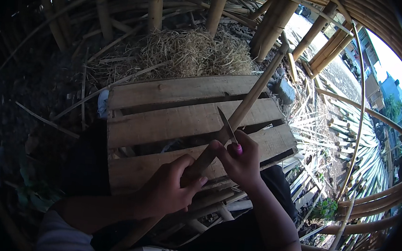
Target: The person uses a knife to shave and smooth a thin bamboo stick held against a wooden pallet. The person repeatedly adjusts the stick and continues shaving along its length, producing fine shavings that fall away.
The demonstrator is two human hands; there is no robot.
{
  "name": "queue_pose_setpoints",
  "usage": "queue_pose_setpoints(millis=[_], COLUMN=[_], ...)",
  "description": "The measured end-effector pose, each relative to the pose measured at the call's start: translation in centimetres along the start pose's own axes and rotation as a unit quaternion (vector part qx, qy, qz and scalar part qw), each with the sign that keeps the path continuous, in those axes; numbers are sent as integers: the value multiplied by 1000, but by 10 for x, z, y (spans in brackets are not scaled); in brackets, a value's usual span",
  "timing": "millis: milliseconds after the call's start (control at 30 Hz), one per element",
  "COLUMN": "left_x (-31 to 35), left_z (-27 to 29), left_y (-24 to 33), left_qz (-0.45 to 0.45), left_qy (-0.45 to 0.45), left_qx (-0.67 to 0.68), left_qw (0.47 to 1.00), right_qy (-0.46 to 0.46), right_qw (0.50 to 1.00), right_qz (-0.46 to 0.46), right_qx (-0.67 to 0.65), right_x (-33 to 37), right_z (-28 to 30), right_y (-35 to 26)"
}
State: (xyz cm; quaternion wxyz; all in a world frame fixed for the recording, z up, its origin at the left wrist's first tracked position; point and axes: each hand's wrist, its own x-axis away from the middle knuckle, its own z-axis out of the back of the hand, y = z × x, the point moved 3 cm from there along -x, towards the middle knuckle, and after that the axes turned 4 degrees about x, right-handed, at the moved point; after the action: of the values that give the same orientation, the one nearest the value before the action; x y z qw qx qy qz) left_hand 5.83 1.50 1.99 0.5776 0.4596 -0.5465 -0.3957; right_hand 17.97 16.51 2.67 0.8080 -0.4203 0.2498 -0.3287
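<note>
A long bamboo pole (251, 97) slants from low near my body up to the far right, over a slatted wooden crate (180, 93). My left hand (170, 184) is wrapped round its nearer part. Farther along it, my right hand (240, 161) grips a knife (228, 125) by its pink handle. The blade points up and away, lying beside or against the pole; I cannot tell whether it touches. My right thumb rests near the pole's surface.
Behind the crate lies a heap of dry straw (195, 52). A grey stone block (285, 91) stands by the crate's far right corner. Many cut bamboo lengths (364, 152) are piled on the right. Upright bamboo posts (155, 6) line the back, and a thin curved strip (362, 100) rises at right.
</note>
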Motion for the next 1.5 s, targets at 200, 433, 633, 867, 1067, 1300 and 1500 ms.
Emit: queue_pose_setpoints(millis=[200,433,633,867,1067,1300,1500], left_x=[-3,-8,-1,-1,1,5,-1], left_z=[7,14,23,25,20,18,18], left_y=[2,2,8,8,0,2,-6], left_qz=[59,64,165,170,182,190,193], left_qy=[-24,-20,-70,-34,8,47,50], left_qx=[131,102,318,299,237,205,246], left_qw=[989,992,931,938,954,959,948], right_qy=[-30,-39,-3,-39,-42,-23,-11], right_qw=[999,999,988,975,953,936,932], right_qz=[6,20,157,175,223,234,251], right_qx=[-44,-30,-13,135,202,261,262], right_x=[-8,-15,-16,-3,8,7,-14], right_z=[-1,-9,-4,-8,-19,-24,-29], right_y=[-1,-8,0,-16,-27,-24,-4])
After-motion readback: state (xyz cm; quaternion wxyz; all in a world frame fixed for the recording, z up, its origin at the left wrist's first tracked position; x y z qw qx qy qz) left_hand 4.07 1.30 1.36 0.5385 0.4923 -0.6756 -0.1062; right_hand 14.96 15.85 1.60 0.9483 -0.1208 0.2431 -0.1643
